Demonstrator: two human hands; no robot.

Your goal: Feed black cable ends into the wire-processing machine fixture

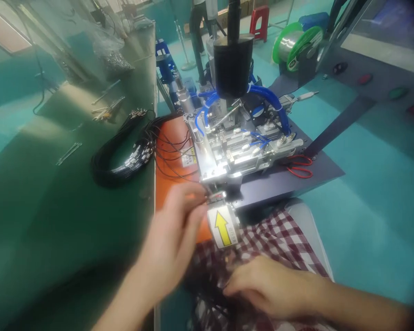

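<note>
My left hand is at the front of a metal machine, its thumb and fingers pinched together beside a small metal fixture. What lies between those fingertips is blurred and hidden. Just below the fixture is a white label with a yellow arrow. Lower down, above my lap, my right hand has its fingers curled round dark strands that look like black cables. Motion blur smears their ends near its fingertips.
A looped bundle of black cables with pale ends lies on the green table at left. Thin cables cross an orange surface. A wire spool, a red stool and a panel with buttons stand beyond. A person's legs show behind.
</note>
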